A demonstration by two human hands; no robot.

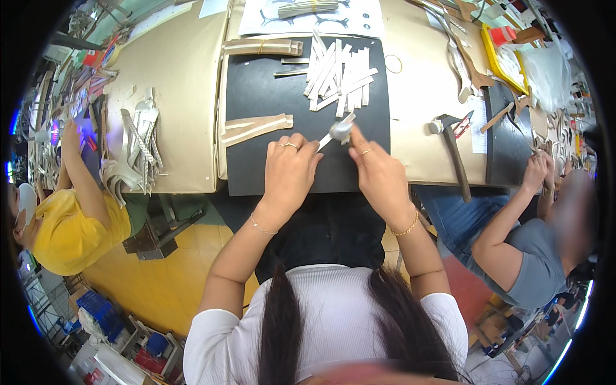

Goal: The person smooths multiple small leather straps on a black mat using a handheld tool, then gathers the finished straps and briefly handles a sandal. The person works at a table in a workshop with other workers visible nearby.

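My left hand point(292, 163) is closed, pinching a narrow white strip point(325, 142) that slants up over the black board point(269, 176). My right hand point(380, 170) is closed around a small rounded silvery thing point(342, 131), held against the strip's upper end; its exact kind does not show clearly. Just beyond lies a loose pile of white strips point(339, 70). Left of my left hand rest two brown-and-white strips point(256, 127), overlapping at an angle. A banded bundle of similar strips point(263, 47) lies at the board's far left.
A hammer point(457, 154) and a red-handled tool point(463, 125) lie right of the board. Farther right stands a yellow tray point(504, 61). White braided straps point(144, 141) lie on the left table. A person in yellow point(83, 224) works at left, another in grey point(523, 256) at right.
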